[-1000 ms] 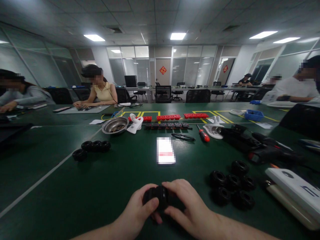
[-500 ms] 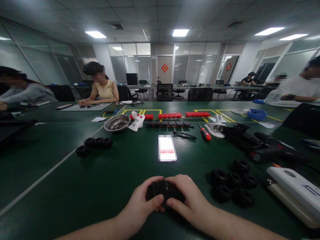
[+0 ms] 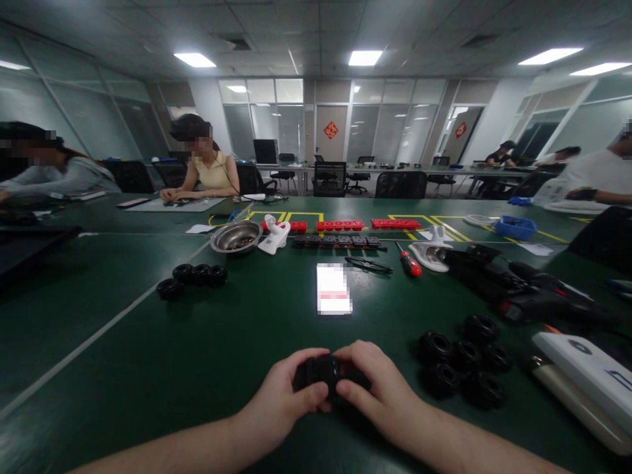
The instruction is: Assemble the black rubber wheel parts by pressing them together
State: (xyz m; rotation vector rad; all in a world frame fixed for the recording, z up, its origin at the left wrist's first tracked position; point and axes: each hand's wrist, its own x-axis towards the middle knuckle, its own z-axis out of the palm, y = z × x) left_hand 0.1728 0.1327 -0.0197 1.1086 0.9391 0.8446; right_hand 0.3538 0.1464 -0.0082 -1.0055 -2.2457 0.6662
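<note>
Between both hands, low over the table's near side, is a black wheel, round and partly covered by fingers. My left hand wraps its left side, thumb across the near face. Around the right side curls my right hand, its thumb near the left one. Several black tires lie to the right of my right hand. Farther off on the left, more black wheels stand in a short row, with one in front. A phone with a bright screen lies beyond my hands.
Across the table are a metal bowl, red trays, a black strip of parts, glasses and a screwdriver. A black toy chassis and a white device lie at right. Other people sit around.
The view has shifted slightly, so the scene sits a little farther right. Both hands keep hold of the black wheel, with only a small change in finger position.
</note>
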